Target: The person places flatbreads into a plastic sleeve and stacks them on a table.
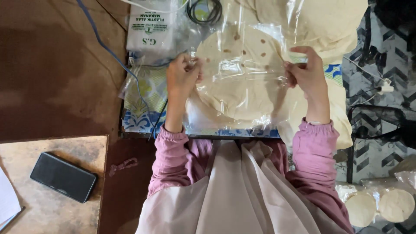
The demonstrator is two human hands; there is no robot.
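Note:
My left hand [182, 76] pinches the left edge of a clear plastic bag [242, 73] and my right hand [307, 73] pinches its right edge, holding it stretched between them. Inside the bag lies a stack of round, pale flatbreads [236, 56] with brown spots. The bag rests over a low table [143, 108] covered with a blue and yellow patterned sheet. Pink sleeves cover both my forearms.
A pack of plastic sheets [151, 26] lies at the table's far left, with a coiled black cable [203, 11] beside it. More flatbreads [329, 21] are piled at the far right. A black phone [63, 177] lies on a board at the left. Bagged flatbreads [381, 206] sit low right.

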